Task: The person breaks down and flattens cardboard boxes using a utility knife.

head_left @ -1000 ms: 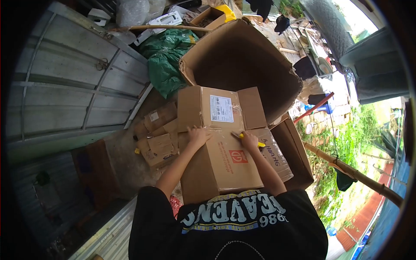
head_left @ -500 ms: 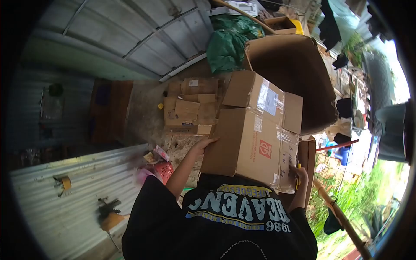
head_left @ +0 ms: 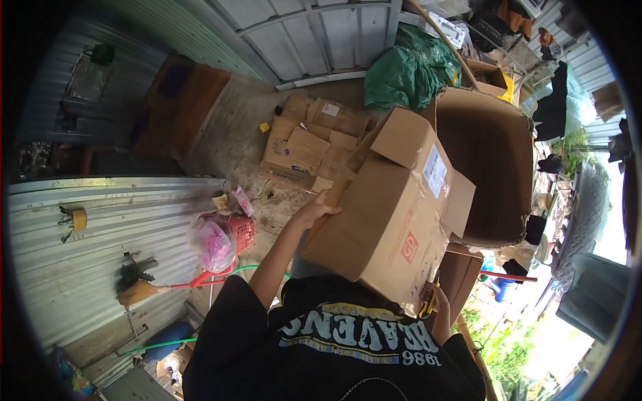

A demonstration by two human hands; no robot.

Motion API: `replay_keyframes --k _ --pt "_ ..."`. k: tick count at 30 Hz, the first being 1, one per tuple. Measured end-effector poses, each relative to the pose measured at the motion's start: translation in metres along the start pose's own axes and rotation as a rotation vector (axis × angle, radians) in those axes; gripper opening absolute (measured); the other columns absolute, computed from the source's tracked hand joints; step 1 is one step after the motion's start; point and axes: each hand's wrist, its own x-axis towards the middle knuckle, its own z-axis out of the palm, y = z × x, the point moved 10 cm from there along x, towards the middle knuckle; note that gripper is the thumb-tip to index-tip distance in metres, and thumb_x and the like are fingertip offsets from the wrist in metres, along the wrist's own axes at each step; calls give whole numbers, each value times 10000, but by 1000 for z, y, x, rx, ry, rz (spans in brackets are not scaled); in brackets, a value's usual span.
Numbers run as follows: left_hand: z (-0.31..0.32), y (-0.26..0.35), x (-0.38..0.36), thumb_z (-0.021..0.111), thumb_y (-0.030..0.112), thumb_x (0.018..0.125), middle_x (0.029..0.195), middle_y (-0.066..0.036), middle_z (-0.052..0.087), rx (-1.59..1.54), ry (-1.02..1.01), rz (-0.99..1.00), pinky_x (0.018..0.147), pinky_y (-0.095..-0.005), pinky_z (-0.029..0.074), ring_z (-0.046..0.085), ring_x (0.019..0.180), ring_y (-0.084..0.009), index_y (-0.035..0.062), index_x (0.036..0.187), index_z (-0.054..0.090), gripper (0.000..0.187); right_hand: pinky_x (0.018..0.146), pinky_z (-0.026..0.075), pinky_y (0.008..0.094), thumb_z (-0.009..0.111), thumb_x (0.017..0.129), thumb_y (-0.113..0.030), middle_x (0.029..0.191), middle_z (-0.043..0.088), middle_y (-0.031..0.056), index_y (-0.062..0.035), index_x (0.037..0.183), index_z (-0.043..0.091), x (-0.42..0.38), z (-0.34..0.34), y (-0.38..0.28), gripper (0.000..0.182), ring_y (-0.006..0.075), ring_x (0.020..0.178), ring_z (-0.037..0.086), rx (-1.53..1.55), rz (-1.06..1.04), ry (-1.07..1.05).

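Note:
A cardboard box (head_left: 374,220) with open end flaps, a shipping label and a red printed mark is tilted against the front of my black shirt. My left hand (head_left: 316,210) grips its left edge, the fingers partly behind the cardboard. At the lower right corner, my right hand (head_left: 438,302) is closed around a yellow-and-black utility knife (head_left: 428,306) and rests against the box's side. Whether the blade is out cannot be made out.
Beyond the box stands a large open carton (head_left: 485,167). Flattened cardboard (head_left: 307,150) lies on the floor ahead. A green plastic sack (head_left: 414,70) sits by the metal door. To the left are a red basket (head_left: 243,232), a broom (head_left: 140,292) and a corrugated wall (head_left: 127,234).
The box has turned and tilted, its near end now lower and closer to my shirt. Both hands have moved with it, still holding on. My view has shifted, showing more of the left side.

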Motion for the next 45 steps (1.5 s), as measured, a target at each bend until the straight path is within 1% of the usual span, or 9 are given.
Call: replay_keyframes --k 12,15,19,21,24,26,28,39,45 --pt "-231 -3 -181 482 -34 713 1332 -103 299 -212 222 226 947 -289 340 359 1187 -218 128 1331 236 685 401 372 232 601 779 -331 528 509 17 -79 696 555 74 195 -51 269 111 440 487 -778 42 72" --pt "-303 -76 -204 502 98 771 1042 -104 566 72 572 -69 826 -266 435 548 952 -178 10 1119 520 359 405 368 222 618 759 -358 551 532 22 -65 721 578 54 260 -44 297 106 449 492 -851 118 5" --pt "-326 -164 -226 550 332 803 927 -91 601 -218 413 -65 686 -261 469 586 808 -151 -18 1005 576 405 472 377 257 642 686 -488 628 536 36 -97 728 591 85 283 -44 396 123 512 482 -1326 222 -112" --pt "-386 -271 -257 587 504 737 780 -54 617 330 453 -741 602 -267 458 588 674 -138 -6 887 615 532 487 399 267 639 656 -528 663 570 39 -121 769 620 96 278 -54 422 130 550 508 -1500 283 2" --pt "-360 -218 -270 664 500 663 700 -47 612 421 481 -735 543 -280 443 577 591 -142 9 864 622 533 549 423 266 664 608 -538 749 612 55 -131 810 654 148 250 -71 454 136 638 542 -1492 363 131" --pt "-385 -239 -270 695 435 658 721 -58 619 127 565 -678 546 -277 452 588 595 -155 2 855 623 481 584 422 260 673 595 -529 806 621 69 -130 821 660 142 263 -84 459 139 684 546 -1531 416 124" --pt "-394 -228 -248 723 499 577 774 -84 623 310 349 -687 619 -332 452 595 675 -200 4 884 623 590 660 437 265 698 567 -508 869 621 100 -96 878 656 91 347 -134 518 177 739 569 -1636 -88 52" --pt "-313 -106 -184 581 95 708 788 -70 615 -178 489 38 625 -253 467 587 681 -125 -48 907 586 245 725 424 312 707 503 -585 880 615 127 6 915 617 85 408 -296 725 224 812 566 -1785 -389 117" --pt "-300 -95 -123 626 -10 648 999 -132 567 -248 930 342 761 -300 467 556 896 -219 -17 1160 416 554 700 438 355 713 610 -372 828 610 167 23 923 585 104 499 -455 521 288 775 585 -1960 -693 368"
